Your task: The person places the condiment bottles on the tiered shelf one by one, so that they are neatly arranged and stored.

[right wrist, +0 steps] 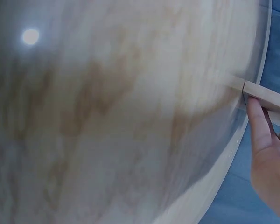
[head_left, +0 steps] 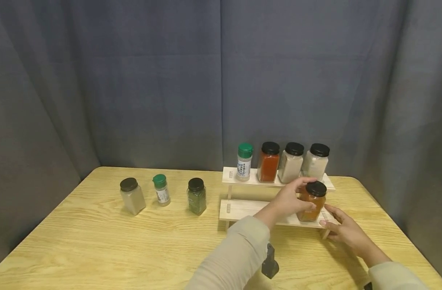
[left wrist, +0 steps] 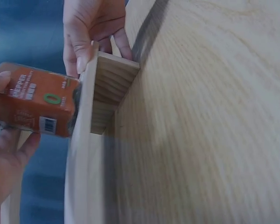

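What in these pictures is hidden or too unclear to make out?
- Head view: print on the green-capped bottle on the rack's upper shelf, too small.
- Head view: orange jar's label, covered by the left hand.
- Right wrist view: table blurred; right hand cut off by the edge.

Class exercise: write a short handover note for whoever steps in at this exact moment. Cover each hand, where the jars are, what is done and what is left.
Left hand: grips the black-lidded orange spice jar, standing on the lower tier of the pale wooden two-tier rack.
Right hand: fingers steady the rack's right end.
Done: four jars on the upper tier.
Left: clear pale-powder jar, green-capped shaker and dark green herb jar stand on the wooden table.
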The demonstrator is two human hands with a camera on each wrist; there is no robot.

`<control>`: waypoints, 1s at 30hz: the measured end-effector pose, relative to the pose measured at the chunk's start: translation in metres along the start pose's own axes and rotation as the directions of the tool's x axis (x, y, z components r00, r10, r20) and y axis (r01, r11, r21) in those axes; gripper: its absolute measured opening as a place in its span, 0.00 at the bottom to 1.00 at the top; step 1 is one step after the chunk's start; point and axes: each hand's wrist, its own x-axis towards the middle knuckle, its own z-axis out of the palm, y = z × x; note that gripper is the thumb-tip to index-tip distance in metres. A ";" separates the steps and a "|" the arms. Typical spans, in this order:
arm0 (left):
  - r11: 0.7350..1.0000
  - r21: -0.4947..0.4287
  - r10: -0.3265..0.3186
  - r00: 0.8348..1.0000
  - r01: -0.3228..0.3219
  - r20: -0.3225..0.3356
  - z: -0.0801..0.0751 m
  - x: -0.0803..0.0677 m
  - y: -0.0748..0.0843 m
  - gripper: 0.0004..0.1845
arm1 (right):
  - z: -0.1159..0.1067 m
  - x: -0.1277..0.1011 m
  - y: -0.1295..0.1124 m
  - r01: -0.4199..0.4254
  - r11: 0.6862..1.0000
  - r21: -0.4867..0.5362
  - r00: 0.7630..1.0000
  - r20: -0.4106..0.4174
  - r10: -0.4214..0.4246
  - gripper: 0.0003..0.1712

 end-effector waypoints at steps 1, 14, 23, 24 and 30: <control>1.000 0.027 0.007 1.000 -0.007 0.009 -0.001 0.000 0.000 0.34 | 0.001 -0.001 0.001 -0.003 1.000 0.005 1.000 -0.001 0.003 0.42; 0.998 0.059 0.024 1.000 -0.025 0.011 -0.016 -0.005 0.006 0.36 | 0.001 0.001 0.001 -0.003 1.000 0.013 1.000 -0.019 0.003 0.42; 0.995 -0.083 0.048 0.998 -0.051 -0.035 -0.033 -0.026 0.005 0.36 | 0.002 0.001 0.000 0.001 1.000 0.028 1.000 -0.026 -0.001 0.41; 0.994 -0.092 0.051 0.998 -0.054 -0.034 -0.036 -0.029 0.004 0.36 | 0.002 0.001 0.000 0.004 1.000 0.031 1.000 -0.027 -0.003 0.41; 0.991 -0.128 0.045 0.999 -0.048 -0.021 -0.051 -0.050 0.007 0.35 | 0.003 0.002 0.001 0.000 0.999 0.040 1.000 -0.025 0.001 0.42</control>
